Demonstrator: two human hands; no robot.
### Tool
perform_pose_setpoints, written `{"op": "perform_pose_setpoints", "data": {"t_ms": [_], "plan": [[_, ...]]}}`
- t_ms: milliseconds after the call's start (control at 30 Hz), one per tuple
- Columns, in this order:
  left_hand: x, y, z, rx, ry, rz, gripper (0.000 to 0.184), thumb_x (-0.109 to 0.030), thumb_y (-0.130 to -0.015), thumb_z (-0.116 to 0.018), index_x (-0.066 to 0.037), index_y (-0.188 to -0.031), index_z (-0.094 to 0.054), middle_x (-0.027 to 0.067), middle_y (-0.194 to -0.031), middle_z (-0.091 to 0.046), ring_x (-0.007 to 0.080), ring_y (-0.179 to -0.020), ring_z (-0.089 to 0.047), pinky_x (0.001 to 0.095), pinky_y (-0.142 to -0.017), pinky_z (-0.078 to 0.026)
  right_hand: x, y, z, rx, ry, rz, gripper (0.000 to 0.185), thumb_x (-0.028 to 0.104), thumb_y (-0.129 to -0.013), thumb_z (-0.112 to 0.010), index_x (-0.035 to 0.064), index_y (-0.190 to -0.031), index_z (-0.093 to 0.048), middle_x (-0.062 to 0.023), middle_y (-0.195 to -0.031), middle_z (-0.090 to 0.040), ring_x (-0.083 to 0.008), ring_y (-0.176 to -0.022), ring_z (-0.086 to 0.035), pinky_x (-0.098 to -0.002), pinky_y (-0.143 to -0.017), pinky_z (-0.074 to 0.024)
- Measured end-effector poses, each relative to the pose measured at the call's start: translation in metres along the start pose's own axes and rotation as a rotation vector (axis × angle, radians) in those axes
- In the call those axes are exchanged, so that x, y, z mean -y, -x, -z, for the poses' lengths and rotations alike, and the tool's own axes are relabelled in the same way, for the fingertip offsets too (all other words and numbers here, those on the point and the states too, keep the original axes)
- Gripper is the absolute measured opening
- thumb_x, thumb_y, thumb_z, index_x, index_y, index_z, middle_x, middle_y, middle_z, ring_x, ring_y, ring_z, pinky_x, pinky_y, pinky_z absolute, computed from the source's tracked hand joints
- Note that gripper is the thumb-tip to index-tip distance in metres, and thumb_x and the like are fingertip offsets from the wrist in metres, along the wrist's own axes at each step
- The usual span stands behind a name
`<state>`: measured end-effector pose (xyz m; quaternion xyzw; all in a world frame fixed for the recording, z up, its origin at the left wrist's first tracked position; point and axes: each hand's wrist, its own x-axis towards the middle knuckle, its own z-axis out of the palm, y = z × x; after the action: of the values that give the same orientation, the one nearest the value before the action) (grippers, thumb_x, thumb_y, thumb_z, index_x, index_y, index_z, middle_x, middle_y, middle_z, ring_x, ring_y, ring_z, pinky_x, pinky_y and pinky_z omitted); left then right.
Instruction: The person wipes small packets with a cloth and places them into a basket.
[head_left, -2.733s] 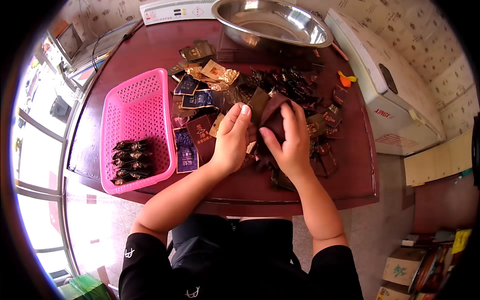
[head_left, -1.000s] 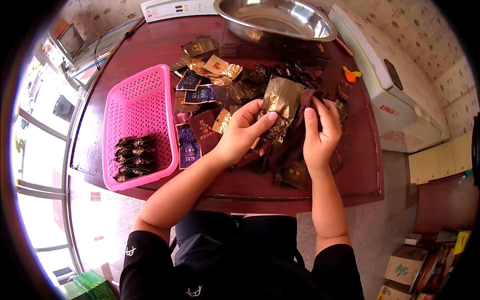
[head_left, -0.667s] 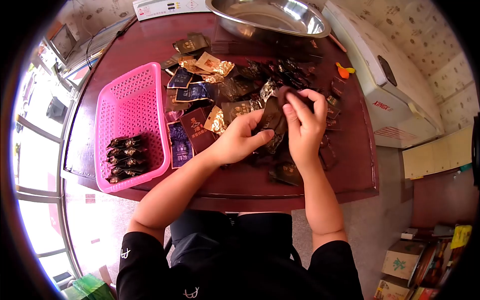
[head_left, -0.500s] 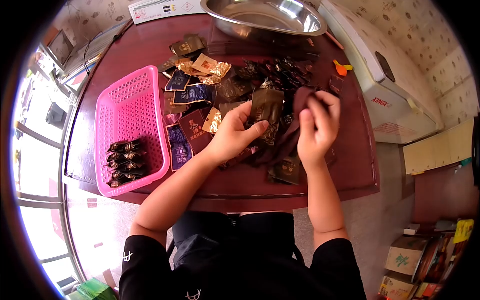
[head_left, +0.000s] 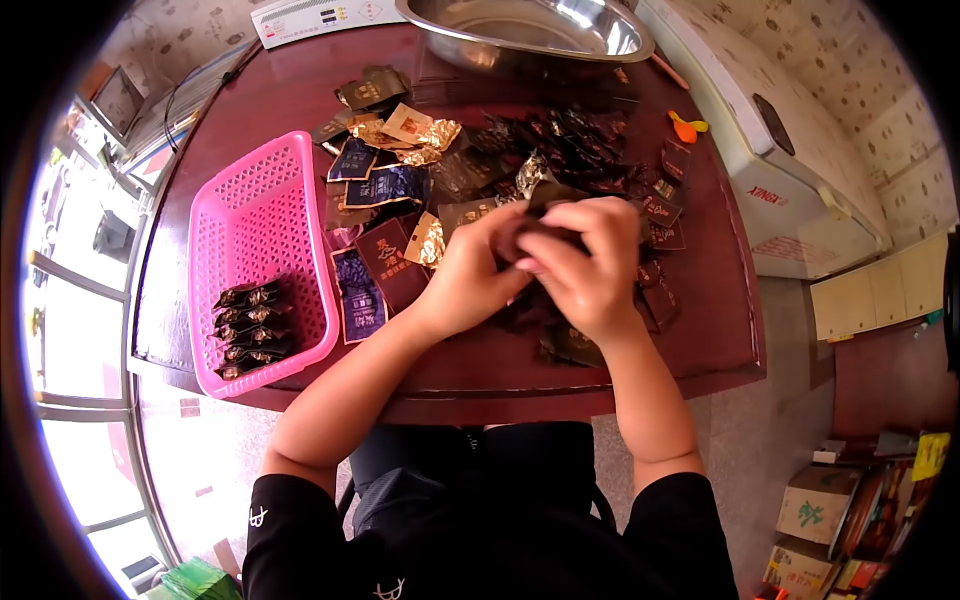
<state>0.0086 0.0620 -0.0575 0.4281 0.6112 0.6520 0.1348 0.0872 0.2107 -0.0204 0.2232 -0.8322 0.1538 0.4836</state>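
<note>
My left hand [head_left: 465,270] and my right hand [head_left: 592,262] meet over the front middle of the table. The left fingers are closed on an olive-brown foil packet [head_left: 552,193], mostly hidden behind the hands. Bunched in the closed right hand is a dark maroon cloth [head_left: 512,240], which presses against the packet. Loose packets lie around them: a maroon one [head_left: 390,262], a gold one [head_left: 430,240], blue ones [head_left: 385,187] and a heap of dark ones [head_left: 570,140].
A pink plastic basket [head_left: 325,255] stands at the left, with several dark packets [head_left: 250,325] lined up inside. Behind the heap is a steel basin [head_left: 470,52]. An orange and yellow object [head_left: 685,128] lies near a white appliance [head_left: 780,190] at the right.
My right hand has moved left with the cloth, from beside the packet to over it. The packet, plainly visible before, is now largely covered by my hands.
</note>
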Motion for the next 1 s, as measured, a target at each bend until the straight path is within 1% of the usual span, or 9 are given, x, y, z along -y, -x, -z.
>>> {"op": "perform_pose_setpoints", "data": {"t_ms": [100,200,333,433,533,667,767,867,1000], "plan": [[-0.009,0.005,0.005,0.112,-0.294,0.064,0.033,0.001,-0.086,-0.066,0.003,-0.118,-0.057,0.0073,-0.095,-0.064,0.0087,-0.09,-0.057,0.0278,-0.079,-0.048,-0.011,0.013,-0.016,-0.093,0.14,-0.198,0.026,0.014,-0.074,-0.079,0.0104,-0.098,-0.069,-0.0044,-0.096,-0.059,-0.0259,-0.085,-0.056,-0.0395,-0.074,-0.0435],[-0.015,0.002,-0.003,0.097,0.165,0.05,0.034,-0.002,-0.091,-0.065,0.003,-0.124,-0.056,0.005,-0.108,-0.065,0.0097,-0.101,-0.058,0.0264,-0.09,-0.047,-0.03,0.02,-0.005,-0.216,-0.004,-0.576,0.016,0.015,-0.094,-0.065,0.0037,-0.105,-0.067,-0.0051,-0.101,-0.062,-0.0216,-0.091,-0.059,-0.0323,-0.081,-0.0465],[-0.017,-0.005,0.0,-0.062,0.649,0.063,0.07,0.001,-0.096,-0.056,-0.005,-0.154,-0.018,0.0129,-0.137,-0.05,0.0201,-0.124,-0.052,0.0344,-0.105,-0.044,-0.015,0.013,-0.004,-0.585,-0.982,-1.22,0.028,0.022,-0.104,-0.051,0.0013,-0.119,-0.061,0.001,-0.104,-0.063,-0.0114,-0.096,-0.058,-0.0259,-0.09,-0.0444],[-0.008,-0.006,-0.001,-0.182,0.865,0.118,0.072,-0.001,-0.098,-0.054,-0.014,-0.157,-0.015,0.0115,-0.135,-0.049,0.0224,-0.124,-0.052,0.0373,-0.104,-0.045,0.003,0.021,-0.016,-0.114,-0.576,-0.662,0.026,0.019,-0.097,-0.062,-0.0028,-0.111,-0.061,-0.0053,-0.107,-0.06,-0.0173,-0.094,-0.057,-0.0294,-0.088,-0.0458],[-0.003,0.001,0.004,-0.134,1.031,0.398,0.054,-0.039,-0.107,-0.035,-0.004,-0.149,-0.036,0.0107,-0.136,-0.054,0.0209,-0.125,-0.053,0.0344,-0.106,-0.043,0.021,0.014,-0.027,0.113,-0.205,-0.178,0.029,0.012,-0.076,-0.077,0.0054,-0.103,-0.07,-0.0092,-0.106,-0.058,-0.0287,-0.092,-0.056,-0.0395,-0.08,-0.0485],[-0.001,0.005,-0.006,-0.169,1.151,0.547,0.077,-0.065,-0.101,-0.023,-0.004,-0.139,-0.049,0.009,-0.134,-0.058,0.0202,-0.124,-0.054,0.0354,-0.104,-0.044,0.021,0.014,-0.029,0.095,-0.065,-0.161,0.03,0.015,-0.074,-0.077,0.0129,-0.103,-0.073,-0.0041,-0.103,-0.058,-0.0252,-0.087,-0.055,-0.0386,-0.075,-0.0446],[-0.018,0.008,-0.014,-0.225,0.959,0.579,0.069,-0.059,-0.104,-0.022,-0.002,-0.112,-0.06,0.0062,-0.105,-0.063,0.0146,-0.101,-0.059,0.0294,-0.09,-0.047,0.017,0.013,-0.023,0.066,0.073,-0.147,0.029,0.016,-0.072,-0.077,0.0179,-0.101,-0.075,-0.0015,-0.101,-0.057,-0.0232,-0.085,-0.054,-0.0373,-0.072,-0.0412],[-0.015,0.01,-0.021,-0.191,0.528,0.389,0.072,-0.06,-0.104,-0.02,-0.002,-0.106,-0.063,0.004,-0.099,-0.061,0.0108,-0.095,-0.052,0.0268,-0.09,-0.044,0.013,0.016,-0.023,-0.003,0.194,-0.186,0.029,0.015,-0.069,-0.078,0.0195,-0.097,-0.075,-0.0006,-0.099,-0.057,-0.0228,-0.084,-0.054,-0.0377,-0.071,-0.0395],[-0.005,0.013,-0.011,-0.037,0.426,0.372,0.058,-0.051,-0.105,-0.036,0.0,-0.104,-0.064,-0.0035,-0.082,-0.058,0.0038,-0.073,-0.046,0.0203,-0.065,-0.04,0.012,0.015,-0.023,-0.046,0.258,-0.229,0.019,0.016,-0.077,-0.076,0.0153,-0.096,-0.074,-0.0032,-0.099,-0.057,-0.0246,-0.086,-0.055,-0.0393,-0.072,-0.0404]]}}
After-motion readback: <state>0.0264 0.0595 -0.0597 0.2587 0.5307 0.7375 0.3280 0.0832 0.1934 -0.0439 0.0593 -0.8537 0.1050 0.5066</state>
